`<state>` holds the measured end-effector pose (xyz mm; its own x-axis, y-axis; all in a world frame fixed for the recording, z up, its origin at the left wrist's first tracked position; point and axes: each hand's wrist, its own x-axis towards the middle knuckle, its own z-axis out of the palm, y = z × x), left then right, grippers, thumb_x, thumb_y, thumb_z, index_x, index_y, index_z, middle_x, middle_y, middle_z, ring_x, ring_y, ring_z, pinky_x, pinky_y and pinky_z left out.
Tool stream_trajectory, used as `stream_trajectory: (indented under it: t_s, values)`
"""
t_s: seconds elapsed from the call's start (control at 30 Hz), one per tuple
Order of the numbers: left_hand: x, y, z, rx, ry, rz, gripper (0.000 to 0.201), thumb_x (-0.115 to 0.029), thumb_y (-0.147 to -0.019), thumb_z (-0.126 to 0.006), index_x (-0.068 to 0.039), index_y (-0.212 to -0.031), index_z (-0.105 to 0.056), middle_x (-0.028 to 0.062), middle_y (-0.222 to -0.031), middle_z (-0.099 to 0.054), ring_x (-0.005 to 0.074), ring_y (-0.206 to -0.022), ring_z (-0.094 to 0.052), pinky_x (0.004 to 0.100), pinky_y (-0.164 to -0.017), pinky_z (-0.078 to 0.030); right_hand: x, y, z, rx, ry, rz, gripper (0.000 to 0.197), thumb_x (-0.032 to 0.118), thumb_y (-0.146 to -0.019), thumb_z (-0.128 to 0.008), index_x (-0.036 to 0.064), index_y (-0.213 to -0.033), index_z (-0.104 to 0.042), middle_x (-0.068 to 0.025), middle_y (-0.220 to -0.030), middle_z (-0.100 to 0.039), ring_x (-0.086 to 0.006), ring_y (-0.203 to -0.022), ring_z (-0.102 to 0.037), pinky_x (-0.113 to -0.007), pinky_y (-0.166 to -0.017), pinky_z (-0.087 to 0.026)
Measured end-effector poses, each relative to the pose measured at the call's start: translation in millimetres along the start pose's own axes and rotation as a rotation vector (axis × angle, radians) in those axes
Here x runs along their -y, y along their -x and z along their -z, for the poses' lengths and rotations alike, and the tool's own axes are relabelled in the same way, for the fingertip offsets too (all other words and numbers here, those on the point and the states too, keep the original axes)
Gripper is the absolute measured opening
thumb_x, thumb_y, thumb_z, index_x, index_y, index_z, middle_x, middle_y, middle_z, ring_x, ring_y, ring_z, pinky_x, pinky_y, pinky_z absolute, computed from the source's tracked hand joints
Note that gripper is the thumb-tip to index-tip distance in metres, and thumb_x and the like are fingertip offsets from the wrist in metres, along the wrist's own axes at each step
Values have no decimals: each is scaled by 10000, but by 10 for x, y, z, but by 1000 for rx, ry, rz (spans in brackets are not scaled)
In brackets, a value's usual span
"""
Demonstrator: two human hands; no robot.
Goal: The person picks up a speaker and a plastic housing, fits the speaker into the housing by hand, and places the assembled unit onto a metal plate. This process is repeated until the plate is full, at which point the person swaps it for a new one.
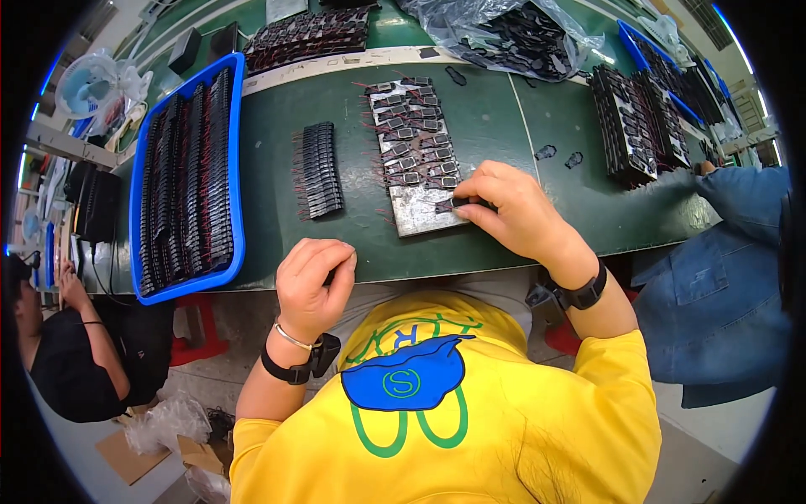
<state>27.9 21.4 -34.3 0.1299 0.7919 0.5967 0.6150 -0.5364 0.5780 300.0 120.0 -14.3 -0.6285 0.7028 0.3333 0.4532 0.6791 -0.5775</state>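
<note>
A pale metal plate (416,217) lies on the green table, with rows of small black wired parts (411,134) across it. At the plate's near right corner, my right hand (512,210) pinches a small black part (460,202) between thumb and fingers, low over the bare metal. My left hand (312,281) is curled closed above the table's near edge, to the left of the plate; anything inside its fingers is hidden. Left of the plate, a neat row of black parts with red wires (319,170) lies on the table, beyond my left hand.
A blue tray (238,168) packed with rows of black parts stands at the left. A plastic bag of black pieces (525,38) lies at the back, and stacked loaded plates (625,126) stand at the right. One person sits at the far left; a denim-clad person (714,286) is at the right.
</note>
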Motion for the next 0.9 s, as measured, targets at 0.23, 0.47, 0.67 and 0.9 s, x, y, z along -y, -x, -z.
stream_trajectory:
  t_s: [0.23, 0.47, 0.67, 0.9]
  values:
    - [-341, -53, -64, 100, 959, 832, 206, 15, -842, -655, 11, -1044, -616, 65, -886, -677, 120, -782, -644, 236, -635, -519, 436, 203, -161, -143, -87, 80, 253, 7, -667, -760, 10, -890, -641, -101, -781, -585, -268, -696, -578, -340, -588, -462]
    - [-369, -50, -313, 219, 1065, 838, 180, -31, -885, -640, 8, -1060, -627, 66, -887, -684, 91, -735, -639, 202, -618, -516, 527, 272, -264, -237, -106, 147, 310, 14, -626, -786, 13, -899, -640, -107, -788, -593, -271, -678, -579, -343, -570, -461]
    - [-444, -39, -371, 172, 1027, 824, 141, -55, -898, -638, -3, -1027, -657, 52, -852, -685, 74, -705, -631, 194, -606, -508, 521, 334, -281, -249, -121, 162, 320, 28, -639, -760, 17, -935, -636, -98, -792, -617, -264, -677, -604, -341, -585, -489]
    - [-554, -35, -406, 158, 610, 555, 138, 4, -849, -663, 7, -986, -674, 88, -903, -685, 124, -753, -647, 220, -646, -522, 503, 435, -224, -202, -86, 149, 311, 37, -665, -740, 18, -959, -640, -83, -772, -623, -253, -675, -620, -338, -595, -506]
